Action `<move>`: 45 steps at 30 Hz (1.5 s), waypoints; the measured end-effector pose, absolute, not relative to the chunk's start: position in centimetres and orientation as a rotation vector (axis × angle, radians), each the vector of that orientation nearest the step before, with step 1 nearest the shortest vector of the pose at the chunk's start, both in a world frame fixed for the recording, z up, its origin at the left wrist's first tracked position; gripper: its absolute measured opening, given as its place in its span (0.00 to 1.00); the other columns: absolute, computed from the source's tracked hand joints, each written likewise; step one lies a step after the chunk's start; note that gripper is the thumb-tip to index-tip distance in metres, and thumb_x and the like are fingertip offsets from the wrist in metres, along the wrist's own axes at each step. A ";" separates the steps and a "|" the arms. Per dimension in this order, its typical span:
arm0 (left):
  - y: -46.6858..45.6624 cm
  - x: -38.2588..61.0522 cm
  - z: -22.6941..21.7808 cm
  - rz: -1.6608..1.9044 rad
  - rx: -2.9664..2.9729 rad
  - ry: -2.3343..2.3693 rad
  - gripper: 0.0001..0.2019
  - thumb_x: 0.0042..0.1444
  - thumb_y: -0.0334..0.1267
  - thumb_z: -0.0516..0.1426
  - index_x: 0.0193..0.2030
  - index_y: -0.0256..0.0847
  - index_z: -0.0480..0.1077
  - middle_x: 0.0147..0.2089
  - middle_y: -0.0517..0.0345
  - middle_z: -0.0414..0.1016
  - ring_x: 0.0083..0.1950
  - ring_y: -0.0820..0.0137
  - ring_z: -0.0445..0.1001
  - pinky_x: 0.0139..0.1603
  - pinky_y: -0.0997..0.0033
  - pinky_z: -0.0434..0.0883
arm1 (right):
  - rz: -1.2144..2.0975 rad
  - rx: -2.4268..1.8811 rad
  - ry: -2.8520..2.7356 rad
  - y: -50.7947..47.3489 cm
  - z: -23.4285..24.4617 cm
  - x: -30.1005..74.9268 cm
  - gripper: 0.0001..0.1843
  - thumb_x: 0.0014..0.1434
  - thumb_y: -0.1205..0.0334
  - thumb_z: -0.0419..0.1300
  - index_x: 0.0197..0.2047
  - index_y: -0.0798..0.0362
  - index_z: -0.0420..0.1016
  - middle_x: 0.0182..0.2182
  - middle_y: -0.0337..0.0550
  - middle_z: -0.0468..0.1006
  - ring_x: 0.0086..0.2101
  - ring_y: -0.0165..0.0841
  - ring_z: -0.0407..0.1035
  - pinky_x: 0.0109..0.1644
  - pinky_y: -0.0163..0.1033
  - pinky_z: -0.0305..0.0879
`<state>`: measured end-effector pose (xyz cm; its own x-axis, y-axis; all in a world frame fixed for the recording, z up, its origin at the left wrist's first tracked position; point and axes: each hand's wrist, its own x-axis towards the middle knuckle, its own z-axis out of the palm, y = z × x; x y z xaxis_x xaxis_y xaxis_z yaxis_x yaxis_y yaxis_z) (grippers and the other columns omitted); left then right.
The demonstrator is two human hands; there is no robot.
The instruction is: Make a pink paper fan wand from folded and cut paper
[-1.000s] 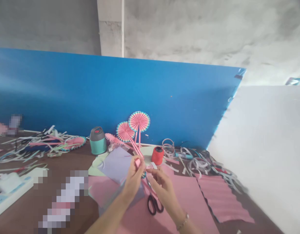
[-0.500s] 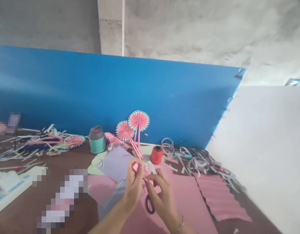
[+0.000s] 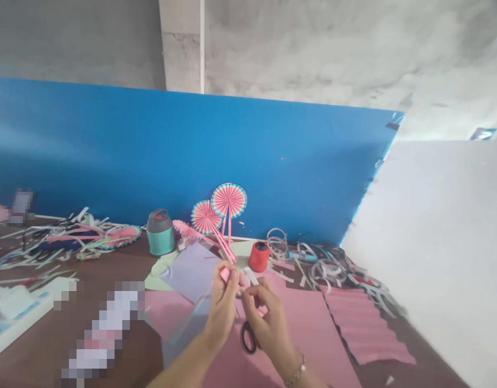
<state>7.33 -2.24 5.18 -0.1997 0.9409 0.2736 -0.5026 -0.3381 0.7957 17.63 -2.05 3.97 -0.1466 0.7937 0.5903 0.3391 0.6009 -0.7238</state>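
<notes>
My left hand (image 3: pixel 221 307) is closed round a small folded pink paper piece (image 3: pixel 225 274), held above the pink sheets (image 3: pixel 305 323). My right hand (image 3: pixel 264 318) is pinched on a white strip (image 3: pixel 251 276) that sticks up beside the pink piece. The two hands touch at the fingertips. Black-handled scissors (image 3: pixel 248 338) lie on the pink paper under my right hand, mostly hidden. Behind the hands two pink paper fans (image 3: pixel 229 200) on sticks lean against the blue board (image 3: pixel 151 156).
A red thread spool (image 3: pixel 259 256) and a teal flask (image 3: pixel 160 233) stand near the board. A lilac sheet (image 3: pixel 191 272) lies left of the hands. Curled white strips (image 3: pixel 324 264) pile at the right, paper scraps (image 3: pixel 54 242) at the left. A white panel (image 3: pixel 442 242) borders the right side.
Both hands have drawn closer to me and lower, and my right hand has covered more of the scissors. The pink piece and white strip stay in my fingers.
</notes>
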 end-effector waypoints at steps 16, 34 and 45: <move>-2.7 8.0 5.6 1.697 0.798 0.597 0.13 0.58 0.47 0.58 0.39 0.46 0.58 0.29 0.67 0.63 0.28 0.76 0.65 0.27 0.77 0.64 | 0.414 -1.011 -1.821 -2.4 4.0 17.5 0.11 0.63 0.62 0.50 0.28 0.50 0.63 0.27 0.38 0.64 0.28 0.32 0.61 0.32 0.37 0.56; -2.4 8.3 6.0 1.721 0.680 0.450 0.13 0.57 0.46 0.60 0.38 0.45 0.60 0.25 0.69 0.58 0.26 0.78 0.58 0.30 0.75 0.60 | 0.878 -1.016 -1.641 -2.1 5.4 17.4 0.17 0.58 0.49 0.55 0.25 0.51 0.61 0.22 0.34 0.61 0.23 0.28 0.57 0.27 0.33 0.56; -2.6 8.6 6.3 1.659 0.593 0.380 0.13 0.58 0.44 0.59 0.34 0.44 0.57 0.24 0.69 0.54 0.23 0.78 0.56 0.28 0.74 0.60 | 0.927 -1.027 -1.594 -1.4 4.0 17.3 0.18 0.53 0.53 0.61 0.25 0.50 0.56 0.21 0.31 0.57 0.23 0.27 0.54 0.26 0.32 0.54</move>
